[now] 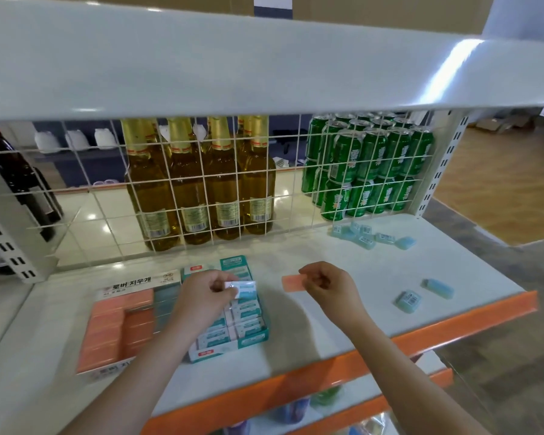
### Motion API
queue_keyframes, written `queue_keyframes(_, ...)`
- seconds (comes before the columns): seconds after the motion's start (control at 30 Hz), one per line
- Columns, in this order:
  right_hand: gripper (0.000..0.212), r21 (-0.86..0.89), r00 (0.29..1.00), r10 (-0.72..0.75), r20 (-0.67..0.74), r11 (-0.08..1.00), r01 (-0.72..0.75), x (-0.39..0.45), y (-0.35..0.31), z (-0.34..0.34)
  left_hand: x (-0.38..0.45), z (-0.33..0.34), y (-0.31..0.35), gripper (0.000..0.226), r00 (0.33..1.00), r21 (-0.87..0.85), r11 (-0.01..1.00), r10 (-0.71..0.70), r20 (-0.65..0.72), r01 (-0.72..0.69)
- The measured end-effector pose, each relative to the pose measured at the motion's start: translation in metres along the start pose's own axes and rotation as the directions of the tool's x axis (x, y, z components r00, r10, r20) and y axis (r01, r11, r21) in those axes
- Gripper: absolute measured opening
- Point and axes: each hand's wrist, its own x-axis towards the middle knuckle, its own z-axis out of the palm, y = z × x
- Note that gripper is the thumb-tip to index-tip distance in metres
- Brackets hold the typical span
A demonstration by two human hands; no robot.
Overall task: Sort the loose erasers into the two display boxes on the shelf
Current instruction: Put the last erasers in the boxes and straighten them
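Left hand: the left hand [209, 291] hung over the teal display box [233, 312], fingers pinched on a white-and-teal wrapped eraser [244, 288] held just above the box's rows.
Right hand: the right hand [327, 285] was closed on one end of a pink eraser [292, 282], which stuck out toward the left hand, above the shelf [343, 277].
Teal display box: below the left hand, nearly full of wrapped erasers.
Pink display box [120, 324]: to the outer side of the left hand, touching the teal box; pink erasers inside, partly blurred.
Loose blue erasers: two [409, 301] lay on the shelf beyond the right hand's outer side; a cluster [371, 235] lay farther back, by the wire grid [201, 183].
Behind the grid: amber bottles [198, 183], green cans [368, 171].
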Motion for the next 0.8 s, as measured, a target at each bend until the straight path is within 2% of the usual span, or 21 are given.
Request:
queue_keyframes(0.33, 0.025, 0.061, 0.999, 0.004, 0.051, 0.998, -0.007, 0.000, -0.005, 0.022, -0.021, -0.006, -0.023, 0.021, 0.999, 0.005, 1.000, -0.013, 0.050, 0.013)
queue_keyframes(0.7, 0.022, 0.041, 0.997, -0.005, 0.077, 0.999, 0.002, -0.006, -0.013, 0.030, -0.037, -0.030, -0.038, 0.027, 0.999, 0.186, 0.982, 0.033, 0.032, -0.039)
queue_keyframes(0.8, 0.024, 0.053, 0.997, 0.000, 0.075, 0.999, -0.004, -0.006, -0.014, 0.030, -0.040, -0.033, -0.042, 0.016, 0.998, 0.281, 0.958, 0.055, 0.035, -0.063)
